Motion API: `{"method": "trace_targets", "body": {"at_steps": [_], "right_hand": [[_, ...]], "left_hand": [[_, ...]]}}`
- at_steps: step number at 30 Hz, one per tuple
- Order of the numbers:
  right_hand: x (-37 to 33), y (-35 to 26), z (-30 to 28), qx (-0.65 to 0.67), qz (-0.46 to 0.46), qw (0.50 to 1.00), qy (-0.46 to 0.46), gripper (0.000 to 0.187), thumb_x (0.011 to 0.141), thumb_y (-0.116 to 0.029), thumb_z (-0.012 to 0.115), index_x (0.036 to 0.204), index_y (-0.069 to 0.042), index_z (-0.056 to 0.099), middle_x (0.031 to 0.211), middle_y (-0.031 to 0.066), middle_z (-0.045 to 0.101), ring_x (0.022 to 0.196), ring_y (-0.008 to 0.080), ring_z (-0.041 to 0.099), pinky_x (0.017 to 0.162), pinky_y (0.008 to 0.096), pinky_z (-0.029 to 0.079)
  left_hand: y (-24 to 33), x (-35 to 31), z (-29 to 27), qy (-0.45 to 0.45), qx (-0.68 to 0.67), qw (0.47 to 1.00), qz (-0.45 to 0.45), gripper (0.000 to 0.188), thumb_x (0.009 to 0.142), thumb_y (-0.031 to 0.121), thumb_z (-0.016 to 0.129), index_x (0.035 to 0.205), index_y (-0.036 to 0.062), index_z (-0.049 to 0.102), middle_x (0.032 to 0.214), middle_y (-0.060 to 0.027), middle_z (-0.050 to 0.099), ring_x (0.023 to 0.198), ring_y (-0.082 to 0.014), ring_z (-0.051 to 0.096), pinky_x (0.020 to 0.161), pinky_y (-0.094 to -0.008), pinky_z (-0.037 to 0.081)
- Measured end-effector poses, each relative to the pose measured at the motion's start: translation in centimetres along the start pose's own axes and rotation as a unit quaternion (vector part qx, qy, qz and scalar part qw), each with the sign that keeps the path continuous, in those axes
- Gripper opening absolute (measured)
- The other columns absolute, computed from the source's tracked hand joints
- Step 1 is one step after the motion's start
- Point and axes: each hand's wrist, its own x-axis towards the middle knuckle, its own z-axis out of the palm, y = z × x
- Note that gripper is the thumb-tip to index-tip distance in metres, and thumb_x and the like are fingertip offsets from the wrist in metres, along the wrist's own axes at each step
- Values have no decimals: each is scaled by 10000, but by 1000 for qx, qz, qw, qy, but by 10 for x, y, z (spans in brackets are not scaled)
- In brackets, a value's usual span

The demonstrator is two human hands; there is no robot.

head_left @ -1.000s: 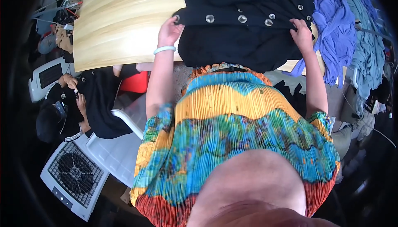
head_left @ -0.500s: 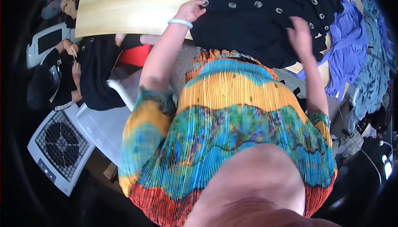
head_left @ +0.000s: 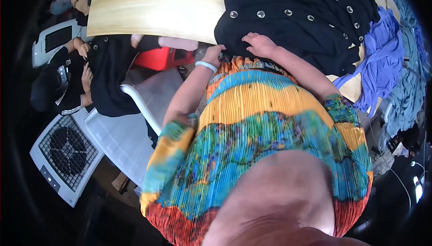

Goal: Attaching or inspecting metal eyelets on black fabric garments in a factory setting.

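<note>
A black knit garment [head_left: 288, 34] with rows of shiny round silvery buttons or eyelets lies spread on the table, reaching over its near edge. At the garment's near left corner, my left hand [head_left: 213, 55] has its fingers closed on the cloth edge; part of them is hidden below the table's rim. My right hand [head_left: 263, 46] rests palm down on the near part of the garment, its fingers stretched out and a little apart. A pale bracelet sits on my left wrist.
The table [head_left: 157, 7] has a pale wood-grain top. Purple cloth [head_left: 380, 61] and grey-blue cloth [head_left: 405, 88] hang at the right. On the left are a white plastic chair [head_left: 114, 133], a fan unit [head_left: 67, 151], a red plastic container [head_left: 155, 59] and a co-worker handling black cloth [head_left: 110, 75].
My left hand has come down from the garment's upper left edge to its near corner. My right hand has swung left from the right side onto the near middle.
</note>
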Motion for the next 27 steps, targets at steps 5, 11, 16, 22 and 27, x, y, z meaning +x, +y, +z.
{"method": "trace_targets", "body": {"at_steps": [5, 11, 16, 22, 27], "right_hand": [[-5, -13, -10, 65, 39, 997, 12, 287, 748, -138, 567, 1021, -58, 532, 999, 124, 530, 959, 274, 527, 846, 356, 422], [-18, -46, -26, 163, -97, 963, 192, 448, 740, -242, 624, 1122, -88, 449, 1050, 147, 512, 940, 318, 534, 792, 362, 456], [-15, -45, -25, 184, -36, 957, 220, 359, 748, -149, 604, 1069, -51, 475, 1012, 140, 553, 910, 315, 554, 771, 356, 466], [-14, -45, -30, 247, 23, 945, 212, 234, 805, -133, 523, 1019, -42, 495, 874, 171, 587, 825, 330, 570, 692, 366, 466], [-19, -45, -39, 241, 81, 945, 207, 196, 813, -145, 518, 977, -41, 496, 821, 187, 587, 763, 349, 571, 664, 395, 462]], "left_hand": [[4, -17, 2, -31, 20, 999, -28, 296, 778, 179, 596, 989, -9, 508, 954, -178, 547, 762, -226, 581, 571, -315, 516], [38, -55, 17, -253, -142, 956, -28, 249, 830, 242, 520, 911, 7, 509, 720, -120, 586, 612, -183, 581, 540, -248, 494], [61, -70, 30, -241, -77, 967, -38, 191, 817, 223, 526, 857, 37, 519, 661, -73, 571, 558, -155, 552, 493, -244, 465], [77, -80, 27, -168, 127, 976, 46, 320, 793, 339, 576, 667, 48, 533, 581, -43, 540, 519, -138, 528, 496, -254, 434], [99, -35, 43, 1, 133, 900, 415, 226, 799, 188, 576, 816, -37, 571, 658, -36, 561, 605, -112, 528, 549, -226, 426]]}}
